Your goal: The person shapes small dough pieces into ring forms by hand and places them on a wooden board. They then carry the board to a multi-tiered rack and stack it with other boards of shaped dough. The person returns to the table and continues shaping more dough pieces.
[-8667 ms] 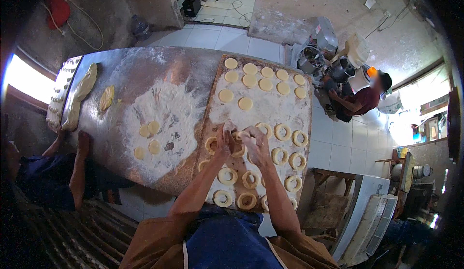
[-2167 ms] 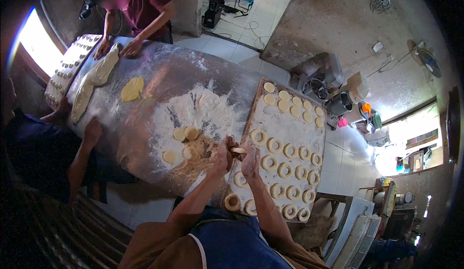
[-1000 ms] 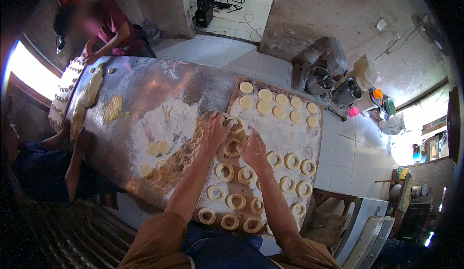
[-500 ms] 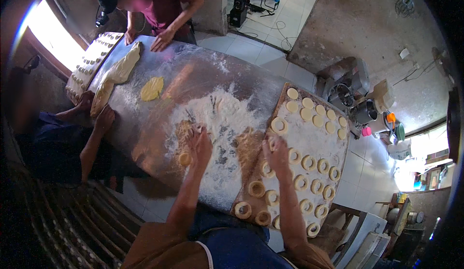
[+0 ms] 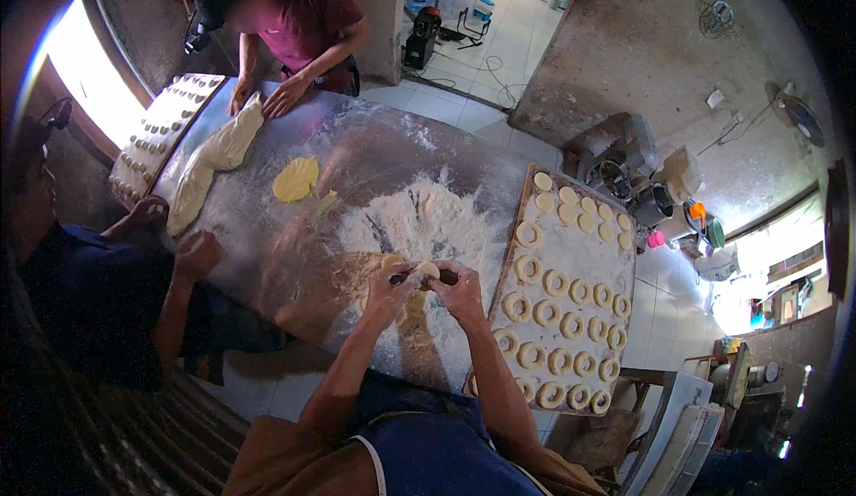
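My left hand point(image 5: 387, 294) and my right hand point(image 5: 459, 293) meet over the floured metal table, fingers pinched round a small round of pale dough point(image 5: 429, 269). Just beyond the left fingers another dough piece point(image 5: 390, 262) shows in part. White flour point(image 5: 428, 215) is spread in front of my hands, with tan crumbs point(image 5: 343, 277) beside the left one. Right of my right hand, a floured board point(image 5: 571, 257) carries rows of dough rings point(image 5: 555, 283); several flat dough discs point(image 5: 568, 195) sit at its far end.
Two co-workers stand at the left and far sides of the table, their hands near a long dough roll point(image 5: 218, 152). A yellow lump point(image 5: 296, 180) lies mid-table. Another board point(image 5: 165, 135) with small dough pieces is at the far left. Pots point(image 5: 655, 202) stand by the right wall.
My right hand has left the board of rings and come left to meet my left hand at the small dough round. The left co-worker's hands have come off the long dough roll.
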{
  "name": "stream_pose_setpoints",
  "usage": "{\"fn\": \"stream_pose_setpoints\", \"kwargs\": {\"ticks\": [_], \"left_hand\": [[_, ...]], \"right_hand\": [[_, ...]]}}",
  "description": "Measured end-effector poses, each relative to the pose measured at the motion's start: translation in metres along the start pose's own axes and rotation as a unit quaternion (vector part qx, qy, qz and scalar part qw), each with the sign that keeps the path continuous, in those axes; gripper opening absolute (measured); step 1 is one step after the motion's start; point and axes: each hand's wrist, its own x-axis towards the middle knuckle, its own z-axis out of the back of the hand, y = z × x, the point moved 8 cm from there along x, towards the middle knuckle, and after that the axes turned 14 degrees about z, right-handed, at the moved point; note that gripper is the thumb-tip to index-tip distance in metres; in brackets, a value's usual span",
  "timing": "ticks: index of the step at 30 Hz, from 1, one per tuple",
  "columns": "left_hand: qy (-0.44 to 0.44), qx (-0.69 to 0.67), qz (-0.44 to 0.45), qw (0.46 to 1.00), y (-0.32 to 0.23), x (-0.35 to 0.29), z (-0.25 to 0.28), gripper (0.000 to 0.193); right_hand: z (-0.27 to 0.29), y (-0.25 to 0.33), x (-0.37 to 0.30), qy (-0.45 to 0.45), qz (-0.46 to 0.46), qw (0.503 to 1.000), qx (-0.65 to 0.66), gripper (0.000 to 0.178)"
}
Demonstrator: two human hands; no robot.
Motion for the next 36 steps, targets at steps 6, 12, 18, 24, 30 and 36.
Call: {"fn": "stream_pose_setpoints", "kwargs": {"ticks": [6, 12, 18, 24, 30, 36], "left_hand": [[-0.01, -0.155, -0.029, 0.987, 0.009, -0.004, 0.003, 0.034], [0.187, -0.317, 0.075, 0.927, 0.037, -0.009, -0.017, 0.039], [0.183, -0.4, -0.01, 0.898, 0.015, -0.01, -0.02, 0.028], [-0.106, 0.006, -0.198, 0.975, -0.005, -0.017, -0.03, 0.019], [0.199, -0.581, 0.097, 0.783, 0.044, 0.016, -0.09, 0.028], [0.001, -0.334, 0.127, 0.934, 0.041, 0.008, -0.114, 0.038]], "right_hand": [[-0.011, 0.043, -0.011, -0.061, 0.096, 0.988, -0.107, 0.051], [-0.027, 0.038, -0.021, 0.066, -0.047, 0.99, 0.115, 0.051], [0.003, -0.004, -0.022, -0.04, -0.142, 0.975, -0.168, 0.045], [0.009, -0.002, -0.034, -0.121, -0.129, 0.984, 0.022, 0.063], [0.035, 0.019, -0.037, -0.269, -0.074, 0.959, 0.048, 0.07], [0.067, 0.011, -0.046, -0.229, -0.084, 0.968, -0.055, 0.067]]}}
